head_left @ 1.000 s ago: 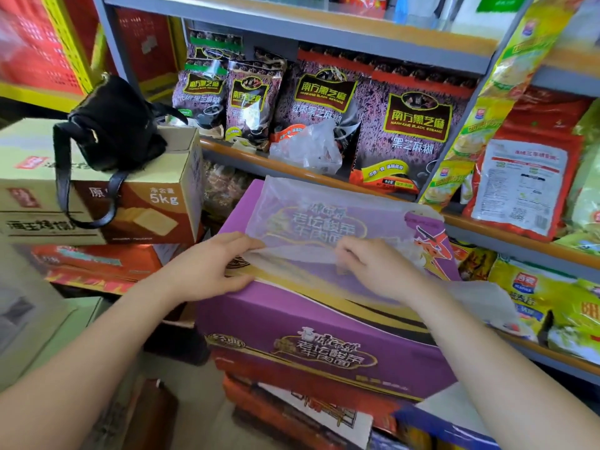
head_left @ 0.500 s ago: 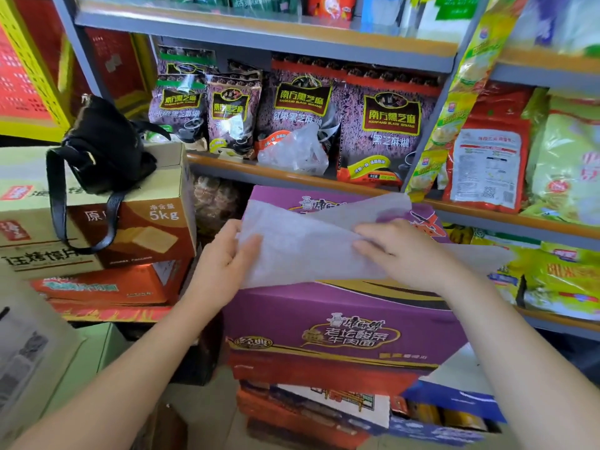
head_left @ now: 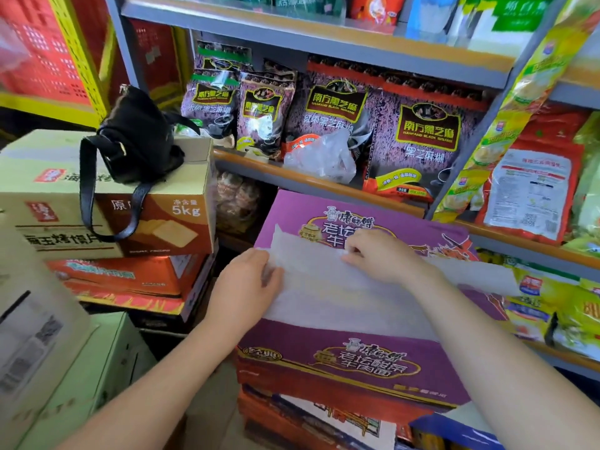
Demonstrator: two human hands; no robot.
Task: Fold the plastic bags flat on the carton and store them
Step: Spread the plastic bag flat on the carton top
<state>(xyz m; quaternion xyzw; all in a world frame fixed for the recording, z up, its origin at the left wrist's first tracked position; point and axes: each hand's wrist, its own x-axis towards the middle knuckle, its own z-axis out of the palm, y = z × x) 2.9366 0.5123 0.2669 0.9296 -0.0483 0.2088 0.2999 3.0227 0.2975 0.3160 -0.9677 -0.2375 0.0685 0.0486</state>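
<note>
Plastic bag lies folded flat on top of purple carton, spanning from its left edge to past its right edge. Left hand flat, fingers straight, pressing bag's left end. Right hand fingers curled, pinching bag's far edge near the carton's middle. Black handbag sits on the 5kg box, left.

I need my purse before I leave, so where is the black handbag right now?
In the head view it sits at the left: the black handbag rests on top of the 5kg cardboard box, left of the shelf of purple sesame packets, its strap hanging down the box front.
</note>
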